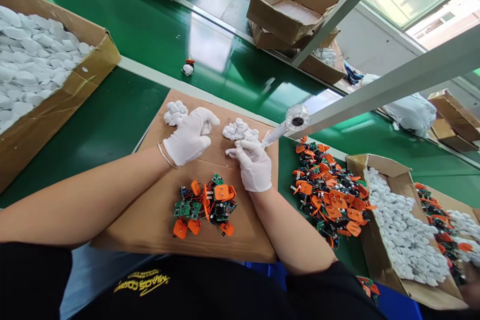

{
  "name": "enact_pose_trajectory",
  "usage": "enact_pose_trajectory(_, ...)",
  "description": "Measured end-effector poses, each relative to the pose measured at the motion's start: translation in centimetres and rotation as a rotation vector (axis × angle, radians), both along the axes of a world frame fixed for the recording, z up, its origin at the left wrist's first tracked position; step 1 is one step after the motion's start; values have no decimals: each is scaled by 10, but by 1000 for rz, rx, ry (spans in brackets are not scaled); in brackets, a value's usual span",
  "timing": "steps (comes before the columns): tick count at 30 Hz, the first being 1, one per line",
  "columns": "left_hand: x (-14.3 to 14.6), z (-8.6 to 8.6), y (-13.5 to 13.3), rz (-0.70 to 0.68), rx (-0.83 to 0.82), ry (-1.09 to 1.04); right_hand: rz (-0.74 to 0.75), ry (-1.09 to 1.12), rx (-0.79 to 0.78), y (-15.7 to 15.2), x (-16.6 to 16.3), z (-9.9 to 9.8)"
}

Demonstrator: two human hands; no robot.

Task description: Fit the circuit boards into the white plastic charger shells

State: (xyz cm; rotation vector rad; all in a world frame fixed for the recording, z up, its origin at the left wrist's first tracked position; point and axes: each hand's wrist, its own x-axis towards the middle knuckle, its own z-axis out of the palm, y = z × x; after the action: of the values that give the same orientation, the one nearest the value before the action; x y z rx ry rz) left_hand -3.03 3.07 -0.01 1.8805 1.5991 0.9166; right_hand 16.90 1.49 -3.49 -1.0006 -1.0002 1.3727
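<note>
My left hand [190, 136], in a white glove, is over the left of a cardboard sheet [150, 205], beside a small pile of white plastic pieces [175, 112]. Its fingers are bent, with the thumb apart from them, and I see nothing held. My right hand [255, 165], also gloved, is just below a second pile of white pieces [239, 130]. Its thumb and fingers come together in a pinch; whatever they hold blends with the white glove. Nearer to me on the cardboard lies a cluster of green circuit boards with orange plug covers [221, 192].
A clear round-headed object [298, 117] stands beyond my right hand. Orange plug assemblies [333, 200] are heaped to the right, next to a carton of white pieces [405, 230]. A large carton [90, 75] of white shells stands left. One assembly [188, 67] sits on the green belt [150, 25].
</note>
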Motion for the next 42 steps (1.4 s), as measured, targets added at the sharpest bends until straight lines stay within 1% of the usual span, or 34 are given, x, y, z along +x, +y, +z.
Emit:
enact_pose_trajectory(2,7,-4,-2,-110,-99,-265,14,15,-21,-1,0,1)
enact_pose_trajectory(3,10,-7,-3,-155,-117,-364,23,15,-33,-2,0,2)
enact_pose_trajectory(5,16,-10,-5,-254,-118,-490,32,-8,-47,-3,0,3)
enact_pose_trajectory(6,18,-11,-6,-292,-109,-518,33,-27,-50,-4,0,3)
enact_pose_trajectory(8,19,-10,-9,-325,-64,-482,36,-65,-52,-4,1,4)
enact_pose_trajectory(11,15,-7,-10,-311,74,-280,75,-99,-49,-5,3,5)
enact_pose_trajectory(13,12,-6,-9,-318,138,-183,92,-105,-17,-6,3,4)
enact_pose_trajectory(16,10,-7,-8,-312,184,-110,65,-125,54,-6,3,1)
enact_pose_trajectory(18,10,-7,-8,-312,193,-99,47,-158,70,-6,2,0)
enact_pose_trajectory(20,11,-7,-9,-322,190,-123,52,-177,48,-6,2,0)
enact_pose_trajectory(25,14,-11,-10,-346,137,-237,109,-106,-21,-8,1,5)
enact_pose_trajectory(28,16,-16,-10,-354,37,-369,138,-104,-42,-10,2,7)
enact_pose_trajectory(31,16,-17,-10,-393,-117,-521,154,-112,-72,-12,3,9)
enact_pose_trajectory(33,16,-15,-9,-406,-185,-600,130,-112,-57,-11,3,9)
enact_pose_trajectory(35,14,-11,-7,-387,-193,-616,64,-95,5,-8,3,6)
enact_pose_trajectory(37,10,-6,-4,-307,-122,-522,-12,-50,67,-2,4,3)
enact_pose_trajectory(38,8,-5,-2,-269,-59,-409,-39,-25,82,1,5,1)
enact_pose_trajectory(40,3,-2,1,-253,75,-53,-49,13,83,5,7,-2)
enact_pose_trajectory(42,-1,1,2,-324,164,336,-8,19,79,5,7,-2)
